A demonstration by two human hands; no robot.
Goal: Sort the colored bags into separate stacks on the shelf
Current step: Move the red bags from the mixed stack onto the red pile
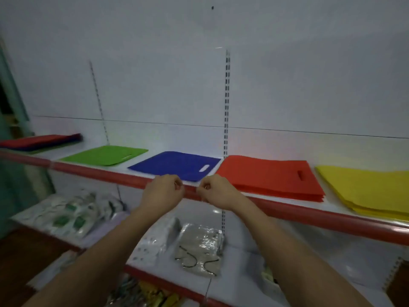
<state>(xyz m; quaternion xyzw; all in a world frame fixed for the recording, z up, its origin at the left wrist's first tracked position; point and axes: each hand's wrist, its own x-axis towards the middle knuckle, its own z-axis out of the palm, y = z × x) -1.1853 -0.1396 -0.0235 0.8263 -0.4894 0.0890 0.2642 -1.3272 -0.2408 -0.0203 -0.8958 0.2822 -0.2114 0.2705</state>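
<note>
Red edging runs along the white shelf (309,214), on which flat fabric bags are laid out by colour from left to right: a green bag (104,155), a blue bag (174,165) with a cut-out handle, a red stack (272,176) and a yellow stack (367,189). A mixed red and dark pile (42,141) (blurred) is seen at the far left. Both hands, left hand (162,191) and right hand (215,193), are held at the shelf's front edge below the blue bag, fingers curled; whether anything is pinched cannot be told. Plastic-wrapped packets (199,249) are seen on the lower shelf.

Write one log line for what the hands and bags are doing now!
hands: left hand and right hand curled at shelf edge, holding nothing seen | stacks: green, blue, red, yellow
</note>
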